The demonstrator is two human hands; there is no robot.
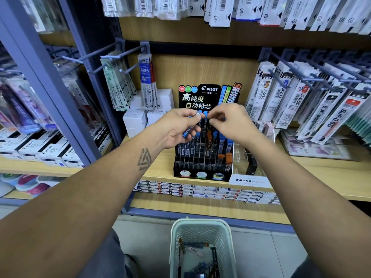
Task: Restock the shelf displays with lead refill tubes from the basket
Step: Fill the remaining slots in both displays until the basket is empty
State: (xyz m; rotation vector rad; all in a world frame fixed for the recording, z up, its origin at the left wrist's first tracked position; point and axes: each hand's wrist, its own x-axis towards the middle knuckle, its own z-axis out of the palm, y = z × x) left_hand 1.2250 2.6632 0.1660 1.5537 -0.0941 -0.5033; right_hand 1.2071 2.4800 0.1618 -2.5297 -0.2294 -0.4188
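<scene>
Left hand grips blue tubes as stock; right hand, at 3 o'clock, pinches one above the rack for slotting.

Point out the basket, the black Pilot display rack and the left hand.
basket (pixel 200 222): head view, back rim.
black Pilot display rack (pixel 202 174): head view, lower front panel.
left hand (pixel 178 125): head view, back of hand.

Both forearms are bare, with no sleeves, watch or rings showing; the left forearm carries a dark tattoo of interlocked triangles, set just behind the wrist, well back from the fingers; grey trousers show at the bottom edge beneath the arms.
</scene>
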